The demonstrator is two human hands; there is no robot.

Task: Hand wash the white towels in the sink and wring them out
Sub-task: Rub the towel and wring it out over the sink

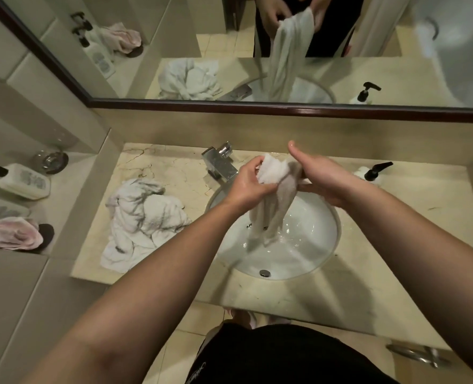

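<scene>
Wet white towel [271, 200] hangs over the sink [324, 245], long axis vertical, tail touching the water. Left hand [250, 181] pinches its bunched top; right hand [321, 178] grips just beside, thumb raised. Both equally near for wringing. Pile of towels [144, 223] lies left on table [396, 245].
</scene>
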